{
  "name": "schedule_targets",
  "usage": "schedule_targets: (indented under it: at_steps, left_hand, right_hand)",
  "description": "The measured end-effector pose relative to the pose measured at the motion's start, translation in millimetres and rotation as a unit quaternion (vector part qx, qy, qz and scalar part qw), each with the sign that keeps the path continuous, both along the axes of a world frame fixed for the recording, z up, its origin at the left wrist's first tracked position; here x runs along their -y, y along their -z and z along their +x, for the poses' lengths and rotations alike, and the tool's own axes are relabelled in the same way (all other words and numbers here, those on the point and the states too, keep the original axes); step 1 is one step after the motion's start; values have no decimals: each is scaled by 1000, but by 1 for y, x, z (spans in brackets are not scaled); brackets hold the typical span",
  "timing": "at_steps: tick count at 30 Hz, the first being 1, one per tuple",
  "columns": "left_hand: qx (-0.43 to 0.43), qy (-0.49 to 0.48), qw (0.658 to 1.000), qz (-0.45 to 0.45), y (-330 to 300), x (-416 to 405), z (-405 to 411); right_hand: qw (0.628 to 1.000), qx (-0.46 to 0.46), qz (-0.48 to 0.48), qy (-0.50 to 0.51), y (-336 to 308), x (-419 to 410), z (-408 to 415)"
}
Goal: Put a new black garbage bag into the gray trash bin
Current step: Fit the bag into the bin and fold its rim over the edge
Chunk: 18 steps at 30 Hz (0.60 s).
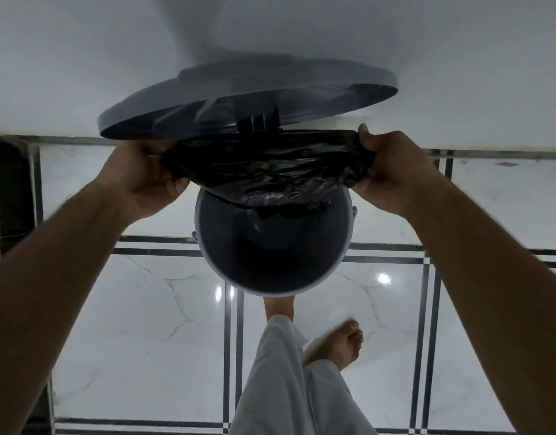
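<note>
A round gray trash bin (220,265) stands on the floor below me, its gray lid (207,92) tipped up and back toward the wall. A black garbage bag (270,174) is stretched across the far part of the bin's mouth; the near part of the bin's inside is bare. My left hand (142,177) grips the bag's left end and my right hand (392,171) grips its right end, both just above the rim. One foot sits at the bin's base, partly hidden by the bin.
The floor is glossy white marble tile (145,324) with dark border lines. A white wall (82,58) rises right behind the bin. A dark gap (13,189) lies at the left edge. My white trouser leg (280,387) and other bare foot (342,343) are near the bin.
</note>
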State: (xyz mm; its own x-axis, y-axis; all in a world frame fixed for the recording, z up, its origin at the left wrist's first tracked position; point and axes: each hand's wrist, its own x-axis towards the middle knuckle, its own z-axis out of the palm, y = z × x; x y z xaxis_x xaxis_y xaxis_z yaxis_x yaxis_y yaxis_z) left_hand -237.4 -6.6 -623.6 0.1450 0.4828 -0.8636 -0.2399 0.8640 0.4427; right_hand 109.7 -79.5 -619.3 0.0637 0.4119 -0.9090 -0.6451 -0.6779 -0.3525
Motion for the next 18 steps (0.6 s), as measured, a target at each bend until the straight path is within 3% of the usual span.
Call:
schedule_targets:
  at_steps: [3,6,9,13,15,18]
  left_hand:
    - [18,9,1000,6,2,3,-3]
    - [11,80,997,-9,4,10,-4]
    - [-31,160,986,-44,3,16,-10]
    - [-63,282,957,-5,5,18,-19]
    - [-110,279,953,39,3,17,-13]
    - [-289,215,929,83,-1,25,4]
  right_hand:
    - [999,-20,-12,27,5,5,-5]
    - [999,-11,-14,43,6,10,-7]
    - [1000,17,-18,15,8,15,-2]
    - [997,59,-15,-39,8,20,2]
    - [995,85,-2,-61,5,20,-1]
    - [993,86,20,-83,-9,21,-15]
